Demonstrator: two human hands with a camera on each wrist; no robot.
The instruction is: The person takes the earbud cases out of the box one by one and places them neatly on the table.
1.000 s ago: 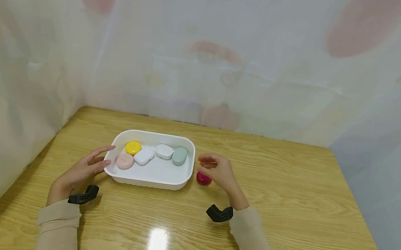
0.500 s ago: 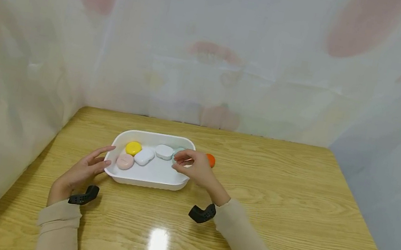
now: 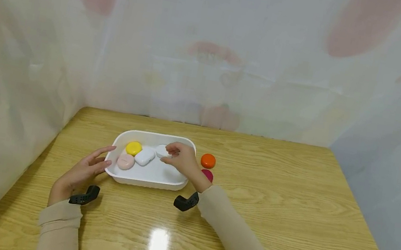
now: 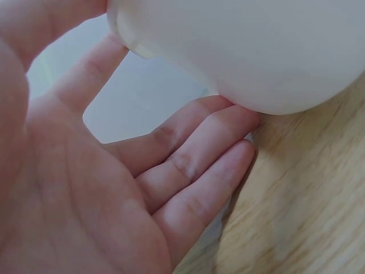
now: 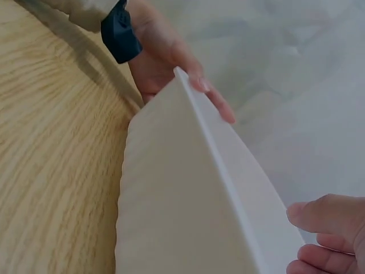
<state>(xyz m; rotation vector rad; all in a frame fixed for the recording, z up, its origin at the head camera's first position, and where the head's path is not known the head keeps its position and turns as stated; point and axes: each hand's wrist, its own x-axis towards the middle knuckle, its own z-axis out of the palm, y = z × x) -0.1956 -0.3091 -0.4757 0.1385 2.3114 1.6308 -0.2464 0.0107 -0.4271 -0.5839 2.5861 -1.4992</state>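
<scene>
My left hand (image 3: 81, 171) holds the left end of a white plastic tray (image 3: 146, 183), thumb and forefinger at the rim. In the left wrist view its other fingers (image 4: 211, 137) touch the outer wall near the tabletop. My right hand (image 3: 184, 161) hovers over the tray's right half, fingers loosely bent, thumb apart, with nothing visible between them. Its fingertips are right at a small white rounded case (image 3: 161, 151). A pale green rounded piece is hidden behind this hand. Farther left in the tray lie a yellow round piece (image 3: 133, 148), another white case (image 3: 144, 157) and a pink round piece (image 3: 125, 161).
Right of the tray, on the wooden table (image 3: 289, 212), are an orange round piece (image 3: 208, 161) and a crimson one (image 3: 208, 174), partly covered by my right wrist. Pale sheeting (image 3: 206, 90) hangs behind the table and along both sides.
My right hand has moved left from beside the crimson piece, over the tray's right rim, to the white case. The orange and crimson pieces are uncovered. My left hand stays put.
</scene>
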